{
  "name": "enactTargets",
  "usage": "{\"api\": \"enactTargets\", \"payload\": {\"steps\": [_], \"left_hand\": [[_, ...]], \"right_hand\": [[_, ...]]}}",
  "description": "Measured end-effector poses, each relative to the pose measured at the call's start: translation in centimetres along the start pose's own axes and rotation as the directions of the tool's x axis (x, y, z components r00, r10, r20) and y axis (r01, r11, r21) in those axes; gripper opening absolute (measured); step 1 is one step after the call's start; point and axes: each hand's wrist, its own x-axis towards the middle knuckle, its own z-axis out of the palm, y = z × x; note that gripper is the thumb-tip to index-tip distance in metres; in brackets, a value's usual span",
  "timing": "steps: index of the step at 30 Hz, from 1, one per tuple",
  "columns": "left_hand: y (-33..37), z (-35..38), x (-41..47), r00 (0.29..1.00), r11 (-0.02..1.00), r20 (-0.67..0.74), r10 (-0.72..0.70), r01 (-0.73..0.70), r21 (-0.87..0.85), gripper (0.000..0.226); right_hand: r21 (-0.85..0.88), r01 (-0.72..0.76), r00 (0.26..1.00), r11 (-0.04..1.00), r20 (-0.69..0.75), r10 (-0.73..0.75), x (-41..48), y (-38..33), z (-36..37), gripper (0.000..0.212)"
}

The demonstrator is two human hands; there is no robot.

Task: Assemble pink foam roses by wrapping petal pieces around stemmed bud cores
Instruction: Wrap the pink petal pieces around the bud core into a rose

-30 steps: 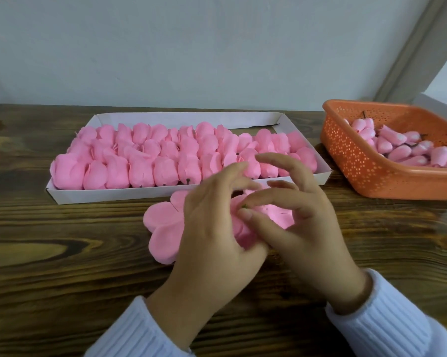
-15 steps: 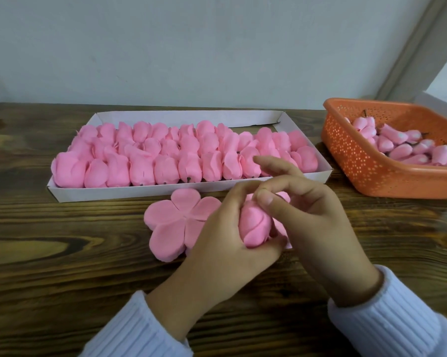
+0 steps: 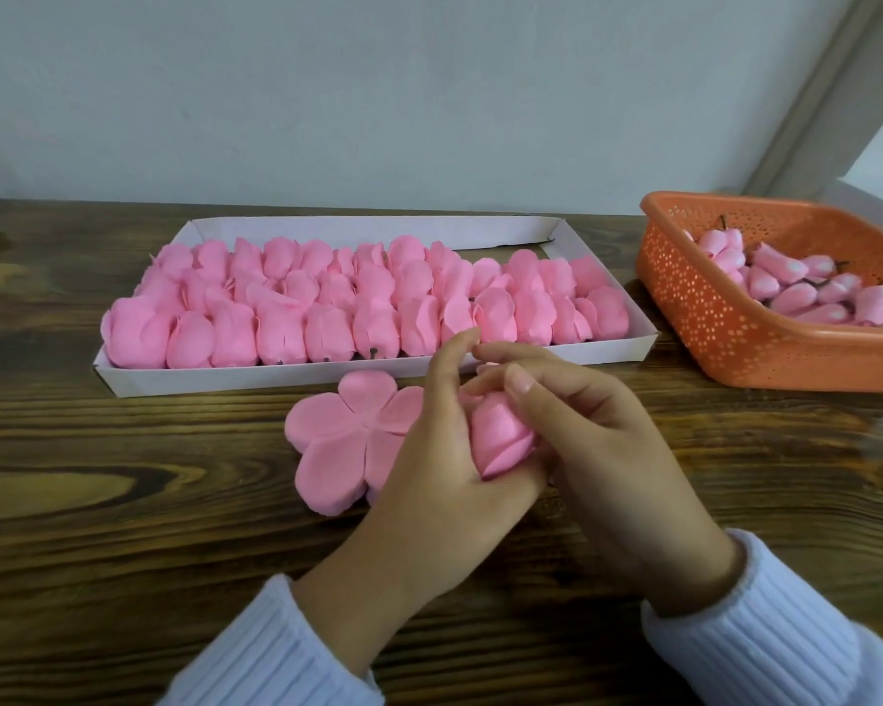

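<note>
A pink foam rose (image 3: 500, 435) with petals folded up around its core sits between both hands above the wooden table. My left hand (image 3: 434, 466) cups it from the left and below, fingers curled round it. My right hand (image 3: 592, 440) grips it from the right, thumb pressed on top of the petals. Its stem is hidden. A flat five-lobed pink petal piece (image 3: 342, 440) lies on the table just left of my left hand, partly covered by it.
A white cardboard tray (image 3: 286, 377) behind the hands holds several rows of finished pink roses (image 3: 327, 308). An orange perforated basket (image 3: 724, 323) at the right holds several stemmed bud cores (image 3: 785, 282). A pale wall stands behind the dark wooden table (image 3: 124, 552).
The spread petals under my hands have been folded up into a closed rose. Both hands shifted slightly right, uncovering the flat petal piece on the table.
</note>
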Motion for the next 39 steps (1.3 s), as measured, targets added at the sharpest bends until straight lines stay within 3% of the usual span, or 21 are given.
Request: {"api": "enactTargets", "payload": {"steps": [8, 10, 13, 17, 19, 24, 27, 31, 35, 39], "left_hand": [[0.4, -0.1, -0.3, 0.998, 1.0, 0.057, -0.002, 0.002, 0.015, 0.091], [0.6, -0.2, -0.4, 0.998, 0.999, 0.054, 0.024, -0.027, 0.043, 0.1], [0.8, -0.4, -0.5, 0.993, 0.99, 0.036, 0.115, -0.117, 0.08, 0.103], [1.0, -0.8, -0.3, 0.966, 0.963, 0.005, 0.258, -0.257, 0.085, 0.095], [1.1, -0.9, -0.3, 0.966, 0.965, 0.03, 0.259, -0.26, 0.041, 0.095], [1.1, -1.5, -0.1, 0.965, 0.987, 0.207, 0.161, -0.162, -0.013, 0.104], [1.1, -1.6, 0.1, 0.958, 0.992, 0.263, 0.117, -0.124, 0.008, 0.101], [1.2, -1.2, 0.4, 0.961, 0.989, 0.249, 0.117, -0.135, 0.054, 0.097], [0.9, -1.0, 0.4, 0.985, 0.999, 0.164, 0.048, -0.047, -0.009, 0.091], [0.7, -0.7, 0.3, 0.996, 0.998, 0.082, 0.039, -0.043, 0.046, 0.097]], "right_hand": [[0.223, -0.028, 1.0, 0.974, 0.02, 0.024, 0.2, -0.5, -0.3, 0.03], [0.187, 0.005, 1.0, 0.982, -0.002, -0.005, 0.3, -0.5, -0.5, 0.031], [-0.024, 0.13, 0.991, 0.991, -0.007, -0.13, 0.3, -0.7, -0.9, 0.031], [-0.338, 0.242, 0.97, 0.91, 0.117, -0.214, 0.2, -0.8, -0.9, 0.017], [-0.395, 0.263, 0.963, 0.88, 0.166, -0.213, 0.2, -0.8, -1.0, 0.014], [-0.307, 0.268, 0.898, 0.913, 0.423, -0.122, 0.3, -1.3, -1.6, 0.02], [-0.22, 0.251, 0.863, 0.943, 0.493, -0.115, 0.3, -1.6, -1.5, 0.023], [-0.13, 0.193, 0.894, 0.972, 0.432, -0.12, 0.0, -1.8, -1.3, 0.023], [-0.111, 0.119, 0.979, 0.987, 0.181, -0.097, 0.0, -1.1, -1.1, 0.012], [-0.136, 0.104, 0.994, 0.985, 0.026, -0.102, -0.2, -0.3, -0.5, 0.004]]}}
